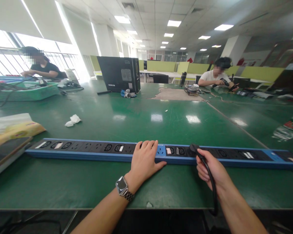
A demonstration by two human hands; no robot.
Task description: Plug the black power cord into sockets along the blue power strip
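Note:
A long blue and black power strip lies across the table, its sockets facing up. My left hand grips it near the middle, fingers over the top and thumb along the near side; a metal-banded watch is on that wrist. Right of it, my right hand is closed on a black power plug at one of the strip's sockets. Whether its pins are inside I cannot tell. From the plug, the black cord runs down past my palm and over the table's near edge.
On the green table, a phone-like dark slab and a yellow packet lie left, near crumpled tissue. Farther back are a green basket, a black computer case and two seated people. A plastic bottle lies right.

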